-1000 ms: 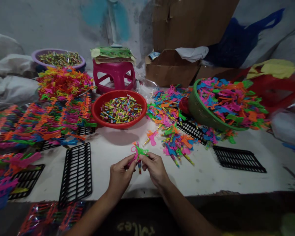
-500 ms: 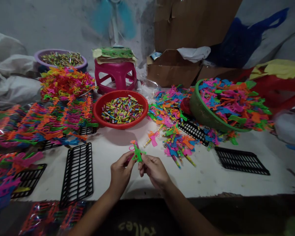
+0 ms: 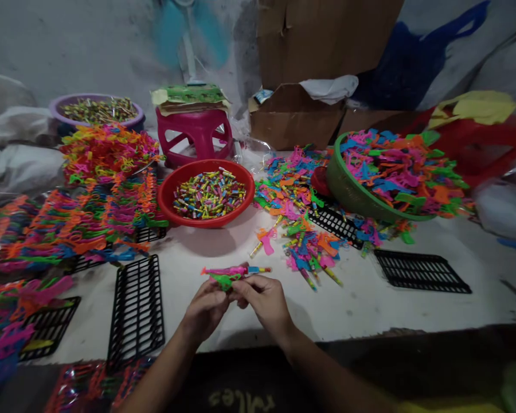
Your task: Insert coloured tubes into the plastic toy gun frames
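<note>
Just in front of me, both hands meet over small plastic toy gun pieces. My left hand (image 3: 205,310) is closed around a green toy gun piece (image 3: 223,281), thumb lying along its lower side. Pinched against the right end of that piece are the fingers of my right hand (image 3: 264,299). Behind the green piece a pink toy gun (image 3: 226,271) lies sideways, orange at its left tip, with a blue and yellow tube (image 3: 258,269) sticking out to the right. Fingers partly hide where these parts meet.
Beyond my hands stands a red basin (image 3: 167,212) of small wrapped tubes. Loose toy guns (image 3: 313,246) lie to the right, below a heaped green basket (image 3: 348,192). Black racks (image 3: 136,310) lie at left, near rows of coloured toys (image 3: 86,223). A purple basin (image 3: 60,109) stands behind.
The green piece has turned from upright to lying flat between my hands. The pink toy gun with its tube now shows stretched sideways behind it. The camera view has shifted slightly.
</note>
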Motion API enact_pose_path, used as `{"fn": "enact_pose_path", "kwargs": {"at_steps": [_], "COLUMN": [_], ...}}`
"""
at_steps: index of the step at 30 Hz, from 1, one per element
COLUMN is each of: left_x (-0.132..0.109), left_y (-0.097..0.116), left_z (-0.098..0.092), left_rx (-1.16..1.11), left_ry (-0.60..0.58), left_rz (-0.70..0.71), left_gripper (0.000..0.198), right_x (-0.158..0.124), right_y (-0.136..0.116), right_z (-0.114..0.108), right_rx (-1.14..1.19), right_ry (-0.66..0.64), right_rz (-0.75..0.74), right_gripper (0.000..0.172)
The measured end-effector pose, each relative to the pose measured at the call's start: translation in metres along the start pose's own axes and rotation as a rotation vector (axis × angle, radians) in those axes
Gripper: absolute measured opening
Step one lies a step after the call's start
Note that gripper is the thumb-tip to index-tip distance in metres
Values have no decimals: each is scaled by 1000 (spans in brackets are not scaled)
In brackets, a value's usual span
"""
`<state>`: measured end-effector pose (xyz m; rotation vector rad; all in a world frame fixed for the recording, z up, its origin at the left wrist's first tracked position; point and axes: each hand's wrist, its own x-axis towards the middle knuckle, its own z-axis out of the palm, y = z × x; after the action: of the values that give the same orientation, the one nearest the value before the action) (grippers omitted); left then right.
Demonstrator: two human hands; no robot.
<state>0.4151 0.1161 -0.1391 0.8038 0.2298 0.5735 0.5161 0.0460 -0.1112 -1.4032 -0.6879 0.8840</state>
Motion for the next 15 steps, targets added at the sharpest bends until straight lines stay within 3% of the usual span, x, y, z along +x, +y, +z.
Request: {"fn": "enact_pose_path", "kwargs": {"at_steps": [6, 15], "left_x": [3, -5], "left_y": [5, 5], "left_z": [7, 8], "left_rx": [39, 83], "left_ry": [205, 103], "left_rz": [63, 189], "left_gripper": [28, 25], "right_x": [1, -4], "right_y": [7, 6], "right_z": [1, 2], "right_rx": [-163, -263], "right_ry": [34, 75], "right_rz": [-343, -476], "right_gripper": [6, 9]}}
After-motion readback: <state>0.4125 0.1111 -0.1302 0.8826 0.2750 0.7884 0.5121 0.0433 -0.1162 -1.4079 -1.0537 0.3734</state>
